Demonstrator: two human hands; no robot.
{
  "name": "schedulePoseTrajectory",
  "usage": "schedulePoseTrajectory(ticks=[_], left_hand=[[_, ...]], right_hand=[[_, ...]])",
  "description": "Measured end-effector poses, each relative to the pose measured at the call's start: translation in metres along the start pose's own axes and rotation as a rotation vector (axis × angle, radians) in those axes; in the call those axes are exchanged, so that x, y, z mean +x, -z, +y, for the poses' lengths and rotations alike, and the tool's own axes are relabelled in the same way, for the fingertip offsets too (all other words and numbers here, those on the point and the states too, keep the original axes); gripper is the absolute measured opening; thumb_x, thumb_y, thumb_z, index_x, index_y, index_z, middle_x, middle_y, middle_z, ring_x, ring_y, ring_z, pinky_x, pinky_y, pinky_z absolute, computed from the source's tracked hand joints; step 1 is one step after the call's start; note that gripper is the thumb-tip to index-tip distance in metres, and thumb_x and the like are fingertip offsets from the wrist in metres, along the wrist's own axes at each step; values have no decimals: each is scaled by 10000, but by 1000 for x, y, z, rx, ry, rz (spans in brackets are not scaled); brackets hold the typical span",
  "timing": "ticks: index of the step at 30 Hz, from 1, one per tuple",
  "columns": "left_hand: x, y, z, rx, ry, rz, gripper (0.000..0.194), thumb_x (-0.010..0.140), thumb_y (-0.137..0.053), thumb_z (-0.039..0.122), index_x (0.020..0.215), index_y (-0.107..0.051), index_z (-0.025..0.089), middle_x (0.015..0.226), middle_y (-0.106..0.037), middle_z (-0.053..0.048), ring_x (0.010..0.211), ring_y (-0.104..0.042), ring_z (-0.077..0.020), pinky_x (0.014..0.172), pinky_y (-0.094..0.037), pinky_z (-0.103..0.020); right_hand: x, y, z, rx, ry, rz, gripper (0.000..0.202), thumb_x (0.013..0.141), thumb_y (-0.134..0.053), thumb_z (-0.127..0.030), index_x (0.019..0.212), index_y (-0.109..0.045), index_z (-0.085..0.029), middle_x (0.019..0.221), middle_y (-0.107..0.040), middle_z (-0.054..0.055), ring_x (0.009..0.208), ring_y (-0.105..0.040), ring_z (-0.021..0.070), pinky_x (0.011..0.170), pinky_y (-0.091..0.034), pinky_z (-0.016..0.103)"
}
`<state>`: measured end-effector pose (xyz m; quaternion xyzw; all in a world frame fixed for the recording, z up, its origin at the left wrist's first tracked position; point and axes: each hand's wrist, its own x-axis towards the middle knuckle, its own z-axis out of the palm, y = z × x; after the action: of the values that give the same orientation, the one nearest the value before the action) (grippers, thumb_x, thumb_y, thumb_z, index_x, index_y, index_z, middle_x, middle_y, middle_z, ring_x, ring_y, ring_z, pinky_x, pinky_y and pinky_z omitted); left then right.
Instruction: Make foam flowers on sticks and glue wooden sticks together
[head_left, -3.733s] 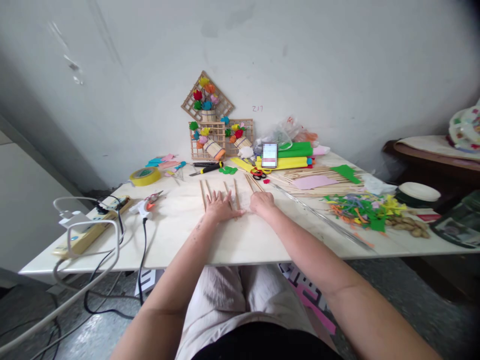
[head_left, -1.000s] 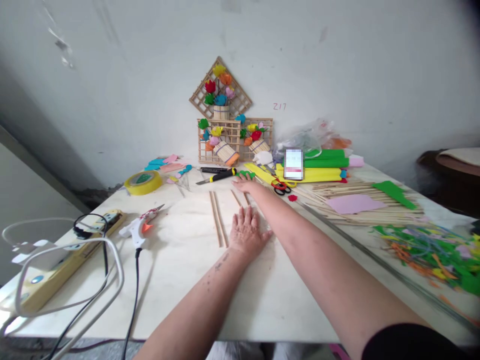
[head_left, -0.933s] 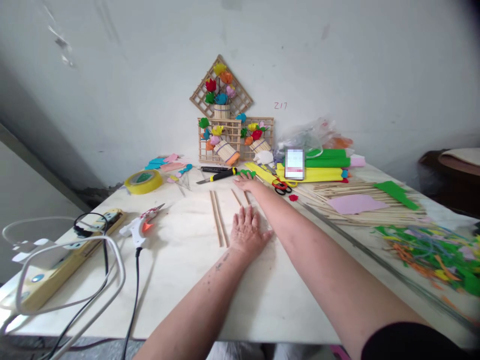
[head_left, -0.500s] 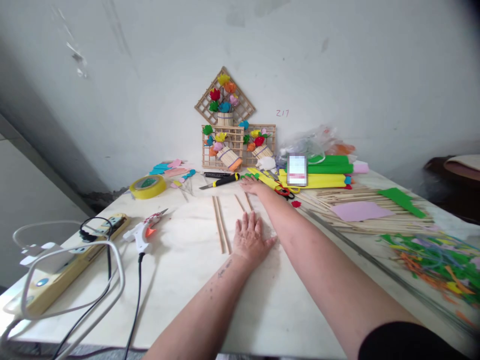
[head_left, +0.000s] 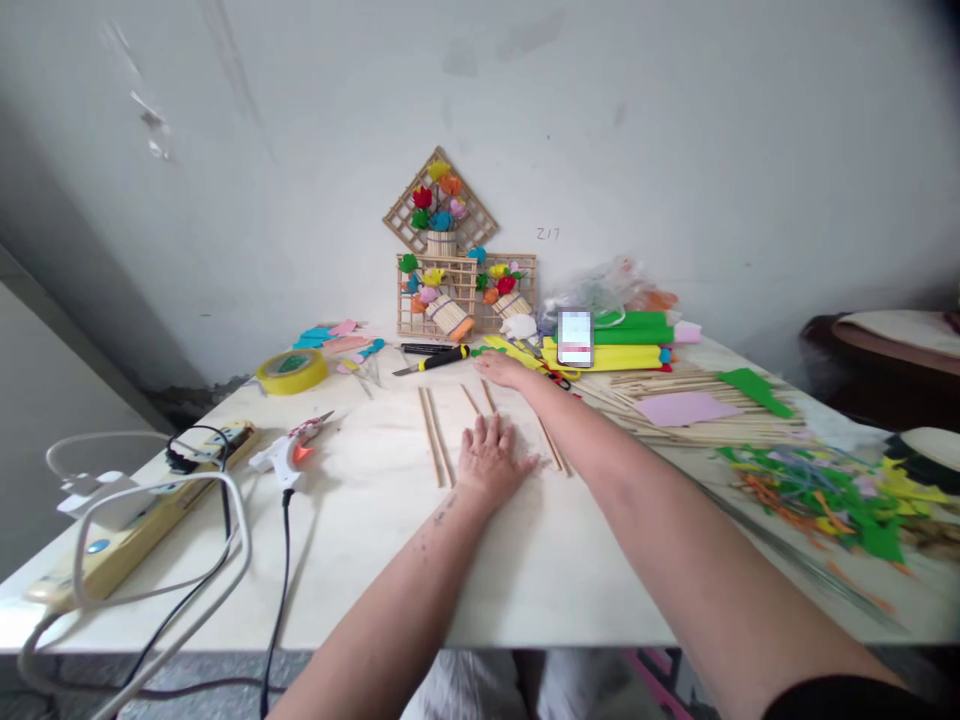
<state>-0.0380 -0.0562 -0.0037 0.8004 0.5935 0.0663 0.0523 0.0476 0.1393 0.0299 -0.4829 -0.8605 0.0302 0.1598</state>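
Note:
My left hand (head_left: 489, 462) lies flat on the table with its fingers spread, over a pair of thin wooden sticks (head_left: 471, 400) whose far ends show beyond the fingertips. To its left lies another pair of sticks (head_left: 433, 440), side by side. More sticks (head_left: 553, 446) lie at its right, partly behind my right forearm. Farther forward, my right hand (head_left: 499, 370) rests palm down with fingers stretched out, close to a small green piece (head_left: 489, 350) and a black-and-yellow utility knife (head_left: 435, 361). Neither hand appears to hold anything.
At left are a hot glue gun (head_left: 281, 458), yellow tape (head_left: 292, 372) and a power strip (head_left: 142, 530) with loose cables. Stick lattices with flowers (head_left: 436, 295) lean on the wall. Paper rolls (head_left: 622, 357), a stick pile (head_left: 626, 400), scraps (head_left: 825, 500) and wires (head_left: 802, 560) occupy the right.
The view has shifted, so the table's front edge now shows. Both hands keep nearly the same places. Sticks beside my right forearm have come into sight.

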Motion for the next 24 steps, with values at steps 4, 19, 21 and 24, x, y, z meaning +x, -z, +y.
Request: schedulePoseTrajectory(ticks=[4, 19, 21, 24], left_hand=[[1, -3, -1, 4, -8, 0, 813, 806, -99, 698, 1420, -306, 207, 1525, -148, -44, 1398, -47, -300, 1114, -119, -492], [-9, 12, -2, -197, -80, 96, 856, 782, -413, 619, 1455, -122, 178, 1486, -263, -98, 1362, -230, -248, 1106, -43, -520], [-10, 17, -8, -238, -17, 188, 743, 816, -447, 480, 1442, -177, 182, 1450, -345, -91, 1334, -295, -217, 1116, -110, -448], [-11, 24, -25, -197, 183, 397, 540, 830, -437, 297, 1350, -373, 166, 1362, -460, -106, 1265, -392, -202, 1065, -246, -344]], right_hand=[[-37, 12, -9, 17, -43, -33, 355, 888, -445, -280, 1148, -619, -111, 1328, -505, 130, 1250, -434, 198, 1037, -305, 293], [-143, -7, -18, 141, -279, 301, 316, 847, -438, -214, 1080, -648, -177, 1140, -639, 75, 1064, -568, 179, 920, -405, 270], [-148, -6, -18, 113, -253, 323, 315, 835, -451, -203, 1080, -646, -169, 1155, -630, 77, 1071, -562, 183, 937, -396, 274], [-150, -4, -20, 62, -194, 332, 304, 828, -444, -180, 1035, -665, -155, 1144, -632, 92, 1061, -564, 192, 933, -397, 282]])
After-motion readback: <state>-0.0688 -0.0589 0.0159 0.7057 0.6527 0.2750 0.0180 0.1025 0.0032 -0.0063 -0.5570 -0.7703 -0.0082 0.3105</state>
